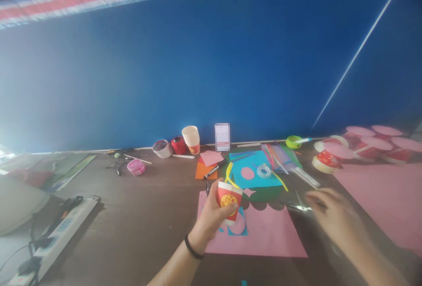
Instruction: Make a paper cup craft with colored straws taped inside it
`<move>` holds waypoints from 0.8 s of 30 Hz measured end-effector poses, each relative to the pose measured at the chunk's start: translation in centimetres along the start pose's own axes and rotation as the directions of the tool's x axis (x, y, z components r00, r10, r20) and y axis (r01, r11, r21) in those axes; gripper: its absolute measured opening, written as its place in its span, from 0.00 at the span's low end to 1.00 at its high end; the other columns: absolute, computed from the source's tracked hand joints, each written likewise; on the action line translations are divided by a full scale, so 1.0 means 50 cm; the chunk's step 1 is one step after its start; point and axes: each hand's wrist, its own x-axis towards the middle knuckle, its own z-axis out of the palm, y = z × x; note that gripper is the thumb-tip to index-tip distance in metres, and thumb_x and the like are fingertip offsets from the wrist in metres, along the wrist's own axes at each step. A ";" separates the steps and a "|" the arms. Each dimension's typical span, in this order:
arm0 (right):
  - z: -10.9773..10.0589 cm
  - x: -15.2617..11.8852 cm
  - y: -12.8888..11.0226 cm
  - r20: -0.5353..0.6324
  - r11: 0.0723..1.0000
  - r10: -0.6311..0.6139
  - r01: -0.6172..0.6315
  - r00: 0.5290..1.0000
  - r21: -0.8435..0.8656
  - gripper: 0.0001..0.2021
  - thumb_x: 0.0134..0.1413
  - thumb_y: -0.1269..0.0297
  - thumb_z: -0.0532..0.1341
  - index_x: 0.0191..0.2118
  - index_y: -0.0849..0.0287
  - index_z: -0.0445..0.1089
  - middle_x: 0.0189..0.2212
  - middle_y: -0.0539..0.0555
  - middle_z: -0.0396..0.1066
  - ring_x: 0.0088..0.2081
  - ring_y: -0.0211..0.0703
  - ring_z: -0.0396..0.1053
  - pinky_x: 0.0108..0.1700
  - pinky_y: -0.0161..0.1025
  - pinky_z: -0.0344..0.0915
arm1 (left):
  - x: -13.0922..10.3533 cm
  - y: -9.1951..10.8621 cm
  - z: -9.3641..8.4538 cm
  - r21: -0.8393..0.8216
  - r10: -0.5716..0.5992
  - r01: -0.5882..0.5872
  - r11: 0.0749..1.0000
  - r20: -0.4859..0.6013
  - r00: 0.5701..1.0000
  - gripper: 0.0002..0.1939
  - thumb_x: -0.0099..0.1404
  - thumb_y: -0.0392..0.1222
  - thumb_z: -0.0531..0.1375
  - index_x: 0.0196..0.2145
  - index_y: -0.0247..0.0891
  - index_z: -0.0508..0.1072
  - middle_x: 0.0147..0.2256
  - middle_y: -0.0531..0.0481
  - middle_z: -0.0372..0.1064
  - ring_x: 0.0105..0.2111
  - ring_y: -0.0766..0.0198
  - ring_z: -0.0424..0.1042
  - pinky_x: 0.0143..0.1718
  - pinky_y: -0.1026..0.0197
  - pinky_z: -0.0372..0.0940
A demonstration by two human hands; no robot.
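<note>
A red paper cup with a yellow design is tilted in my left hand, whose fingers and thumb wrap round its sides. Beneath it lies a sheet of pink paper with a scalloped upper edge, carrying a pink circle with blue paper around it. My right hand is over the table to the right, blurred by motion, with its fingers partly curled. Close to its fingertips are metal scissors; whether the hand touches them cannot be made out.
Behind the cup lie blue paper, a tape roll, yellow strips and a marker. Several cups with pink discs stand at right. A white cup stands by the blue wall. A power strip lies left.
</note>
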 end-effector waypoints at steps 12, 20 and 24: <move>-0.008 0.044 -0.286 -0.064 0.901 -0.271 0.276 0.960 0.334 0.07 0.57 0.70 0.55 0.36 0.57 0.69 0.29 0.53 0.65 0.34 0.43 0.65 0.39 0.40 0.61 | -0.010 -0.026 0.026 0.430 0.329 -0.229 0.873 -0.173 0.928 0.36 0.48 0.34 0.63 0.55 0.38 0.57 0.49 0.41 0.63 0.48 0.53 0.65 0.46 0.54 0.62; -0.012 -0.002 0.045 0.413 0.966 0.247 -0.189 0.877 -0.177 0.18 0.45 0.51 0.59 0.37 0.59 0.72 0.36 0.59 0.73 0.39 0.56 0.70 0.36 0.44 0.64 | -0.008 0.007 -0.007 -0.016 0.035 -0.038 0.999 -0.143 0.989 0.34 0.48 0.44 0.67 0.52 0.39 0.60 0.35 0.48 0.71 0.32 0.61 0.71 0.33 0.61 0.66; 0.003 -0.035 0.064 0.414 0.952 0.266 -0.171 0.870 -0.252 0.28 0.40 0.46 0.61 0.44 0.62 0.70 0.44 0.63 0.71 0.47 0.62 0.66 0.41 0.48 0.64 | -0.001 0.002 0.014 -0.030 0.028 -0.031 0.999 -0.104 0.994 0.33 0.49 0.45 0.67 0.51 0.39 0.61 0.36 0.48 0.70 0.33 0.61 0.70 0.34 0.61 0.66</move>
